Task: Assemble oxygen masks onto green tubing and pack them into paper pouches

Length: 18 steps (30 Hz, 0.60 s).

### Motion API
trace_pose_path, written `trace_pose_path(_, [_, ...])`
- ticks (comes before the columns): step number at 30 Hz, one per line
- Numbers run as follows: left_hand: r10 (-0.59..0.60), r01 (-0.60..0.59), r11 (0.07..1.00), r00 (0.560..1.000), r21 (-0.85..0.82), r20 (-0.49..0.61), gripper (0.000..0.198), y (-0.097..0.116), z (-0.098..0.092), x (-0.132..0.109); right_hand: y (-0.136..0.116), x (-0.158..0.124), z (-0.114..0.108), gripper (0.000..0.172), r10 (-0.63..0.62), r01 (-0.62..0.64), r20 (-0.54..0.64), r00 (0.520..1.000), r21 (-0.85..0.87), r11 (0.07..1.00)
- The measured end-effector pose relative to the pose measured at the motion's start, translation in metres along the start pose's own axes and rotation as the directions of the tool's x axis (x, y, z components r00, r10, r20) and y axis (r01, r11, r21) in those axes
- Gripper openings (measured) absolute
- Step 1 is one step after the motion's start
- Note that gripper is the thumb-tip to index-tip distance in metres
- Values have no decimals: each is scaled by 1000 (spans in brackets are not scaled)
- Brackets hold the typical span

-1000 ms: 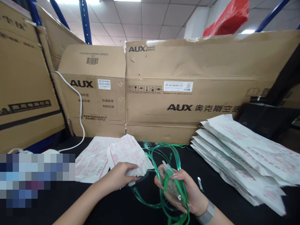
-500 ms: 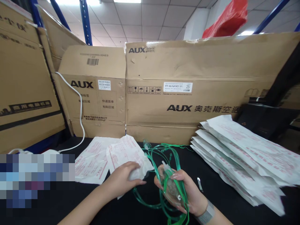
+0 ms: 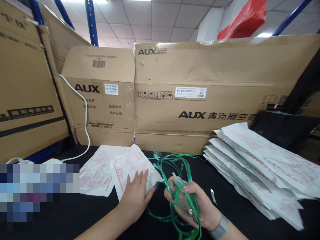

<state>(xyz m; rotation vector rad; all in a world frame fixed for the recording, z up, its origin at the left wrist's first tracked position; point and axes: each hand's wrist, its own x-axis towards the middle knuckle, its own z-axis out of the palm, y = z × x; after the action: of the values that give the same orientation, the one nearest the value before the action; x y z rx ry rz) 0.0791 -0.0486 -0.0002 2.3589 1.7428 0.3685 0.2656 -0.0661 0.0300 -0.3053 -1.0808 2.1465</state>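
Observation:
My right hand (image 3: 200,206) is wrapped around a clear oxygen mask (image 3: 183,203) with green straps, held just above the dark table. Coiled green tubing (image 3: 188,166) trails from it and loops behind onto the tabletop. Flat on a white paper pouch (image 3: 130,163) with red print lies my left hand (image 3: 137,190), fingers extended and spread. Its thumb reaches toward the tubing, and part of the pouch is hidden under the palm. A second printed pouch (image 3: 98,173) lies to the left, partly overlapped by the first.
A stack of filled white pouches (image 3: 252,173) stands at the right. Near it lies a small metal nail clipper-like piece (image 3: 213,196). Large cardboard panels (image 3: 172,126) wall off the back. A white cable (image 3: 87,123) runs down at left.
My left hand has gone from curled over the pouch to flat with fingers spread, and the pouch now lies flatter and slightly further left. My right hand keeps holding the mask.

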Motion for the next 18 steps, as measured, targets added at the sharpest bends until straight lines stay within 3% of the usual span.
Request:
trace_pose_path(5, [23, -19, 998, 997, -61, 68, 51, -3, -9, -2, 0, 0, -1, 18, 3, -3, -15, 1000, 1, 1000])
trace_pose_path(10, [66, -41, 990, 980, -132, 190, 65, -14, -16, -3, -1, -1, 0, 18, -13, 13, 11, 1000, -4, 1000])
trace_pose_path(14, [62, -59, 988, 998, -144, 12, 44, -17, -19, 1, 1, -3, 5, 17, 26, -25, 67, 997, -7, 1000])
trace_pose_path(18, [15, -22, 999, 973, -27, -231, 37, -16, -23, 3, 9, -4, 13, 19, 84, -86, 103, 991, 14, 996])
